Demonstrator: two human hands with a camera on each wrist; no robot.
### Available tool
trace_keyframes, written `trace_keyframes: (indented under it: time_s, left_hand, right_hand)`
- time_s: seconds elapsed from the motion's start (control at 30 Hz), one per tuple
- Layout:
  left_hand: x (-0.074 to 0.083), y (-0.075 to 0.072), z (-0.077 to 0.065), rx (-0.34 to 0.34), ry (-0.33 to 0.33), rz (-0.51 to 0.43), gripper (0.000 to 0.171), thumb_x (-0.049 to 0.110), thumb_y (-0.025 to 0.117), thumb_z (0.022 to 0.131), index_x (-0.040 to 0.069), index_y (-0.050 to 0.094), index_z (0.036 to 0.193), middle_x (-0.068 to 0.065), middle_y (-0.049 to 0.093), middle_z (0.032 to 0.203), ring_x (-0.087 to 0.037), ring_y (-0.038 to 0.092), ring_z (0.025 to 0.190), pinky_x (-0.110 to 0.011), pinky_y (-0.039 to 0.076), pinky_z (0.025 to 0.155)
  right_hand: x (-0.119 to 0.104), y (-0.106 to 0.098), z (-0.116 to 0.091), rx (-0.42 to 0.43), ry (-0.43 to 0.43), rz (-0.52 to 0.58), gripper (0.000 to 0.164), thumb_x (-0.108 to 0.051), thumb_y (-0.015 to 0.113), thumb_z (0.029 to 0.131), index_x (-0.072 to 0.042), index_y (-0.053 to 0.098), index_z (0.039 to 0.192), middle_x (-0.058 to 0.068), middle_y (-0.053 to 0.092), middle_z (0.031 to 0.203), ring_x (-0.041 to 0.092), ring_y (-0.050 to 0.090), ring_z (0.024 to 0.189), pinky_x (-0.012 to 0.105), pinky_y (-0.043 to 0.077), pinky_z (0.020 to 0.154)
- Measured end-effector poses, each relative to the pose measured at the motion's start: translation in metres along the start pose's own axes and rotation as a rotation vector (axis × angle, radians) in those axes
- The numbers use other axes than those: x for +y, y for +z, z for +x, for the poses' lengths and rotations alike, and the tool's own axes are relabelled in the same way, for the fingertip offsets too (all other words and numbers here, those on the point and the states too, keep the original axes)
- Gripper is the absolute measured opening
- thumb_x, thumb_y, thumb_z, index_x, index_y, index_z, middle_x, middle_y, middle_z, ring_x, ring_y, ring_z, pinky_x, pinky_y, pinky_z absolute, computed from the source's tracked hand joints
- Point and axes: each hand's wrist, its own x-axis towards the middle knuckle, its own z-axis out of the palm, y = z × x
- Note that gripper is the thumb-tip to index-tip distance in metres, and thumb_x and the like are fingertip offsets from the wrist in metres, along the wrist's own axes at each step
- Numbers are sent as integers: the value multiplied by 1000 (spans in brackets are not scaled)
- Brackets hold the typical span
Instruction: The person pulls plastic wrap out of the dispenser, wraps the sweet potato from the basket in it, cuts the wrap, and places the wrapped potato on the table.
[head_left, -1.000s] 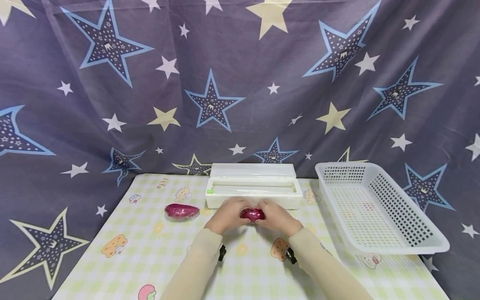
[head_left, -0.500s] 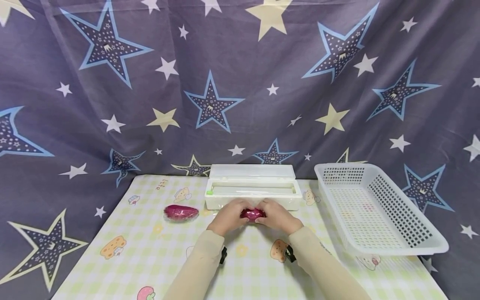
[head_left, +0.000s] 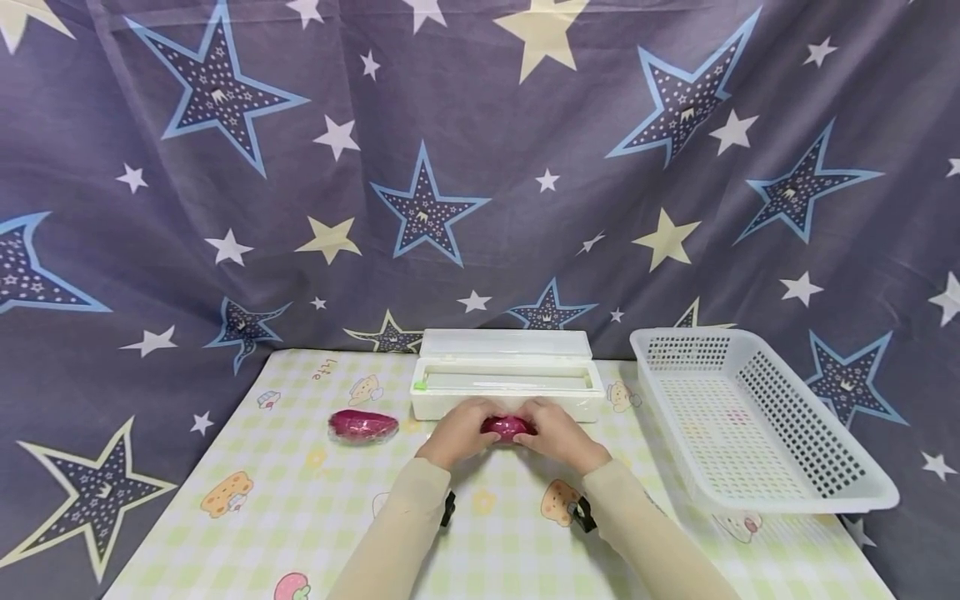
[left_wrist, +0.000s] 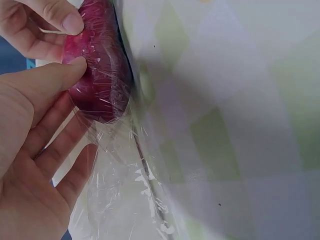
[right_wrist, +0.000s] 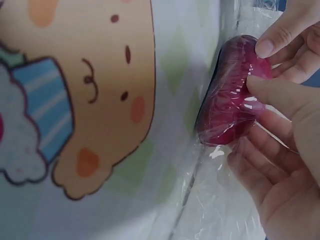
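Both hands hold a glossy magenta oblong vegetable (head_left: 507,428) at the middle of the table, in front of a white cling film dispenser (head_left: 431,407). My left hand (head_left: 462,433) grips its left end, with the thumb on the near side and fingers behind. The right hand (head_left: 558,435) grips the other end likewise. Clear cling film (left_wrist: 115,175) wraps the vegetable in wrinkles and trails loose past its ends in both wrist views. Both thumbs press on the wrapped surface, close together. The fingers behind are partly hidden by the vegetable and film.
Left of the hands lies a second magenta vegetable (head_left: 363,426), wrapped in film. The dispenser's lid (head_left: 506,342) stands raised at the back, with a green cutter (head_left: 421,384) on its left. A white perforated basket (head_left: 795,502) stands at the right.
Both hands stay at the same spot, their fingers shifting only slightly on the vegetable. Its right end shows a little more between the hands. The dispenser, basket and second vegetable have not moved.
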Motion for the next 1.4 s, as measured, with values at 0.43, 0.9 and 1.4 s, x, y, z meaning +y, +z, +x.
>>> trace_keyframes:
  time_s: [0.43,0.9,1.4]
  left_hand:
    - [8,-1,-2,-32,-35,47,37,15,80,87,13,71,122,-4,66,126,-24,58,121,-39,43,107]
    - [11,-7,-5,-73,-64,49,50,26,82,84,15,66,130,-3,60,135,-25,51,129,-44,40,109]
    - [12,-11,-9,-64,-50,32,49,25,82,84,15,67,129,-1,60,135,-24,50,130,-47,42,106]
  right_hand:
    - [10,-11,-10,184,40,56,17,-10,68,93,-7,73,110,4,70,103,19,66,90,37,56,81]
    - [58,-33,-24,608,182,-46,25,-22,79,88,-2,73,103,17,63,106,36,52,101,51,41,91]
    - [77,-29,-35,522,376,163,41,-27,77,90,3,66,115,18,55,115,33,56,102,47,48,93]
